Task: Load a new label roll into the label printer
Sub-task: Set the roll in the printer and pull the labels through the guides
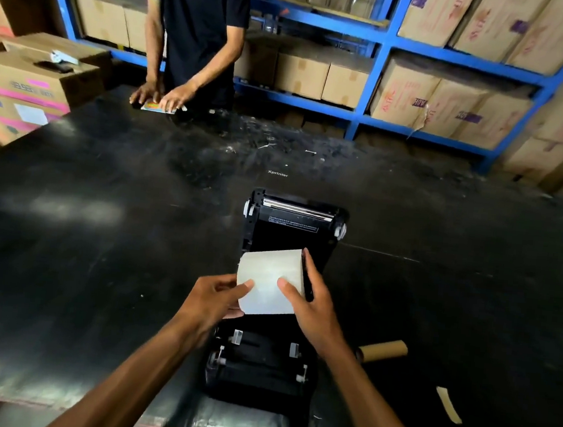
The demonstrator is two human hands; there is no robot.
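Both hands, left (211, 298) and right (312, 306), grip label roll (268, 281) above open printer (260, 366), frame centre. Risk: roll seated crooked between guides, jams likely.

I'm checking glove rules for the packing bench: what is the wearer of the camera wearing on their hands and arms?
Nothing shows on either. The left hand and right hand are bare: no gloves, rings, watch or wristbands in view. Both forearms are uncovered up to the bottom edge of the picture, so no sleeve shows; any sleeve higher up is out of view.
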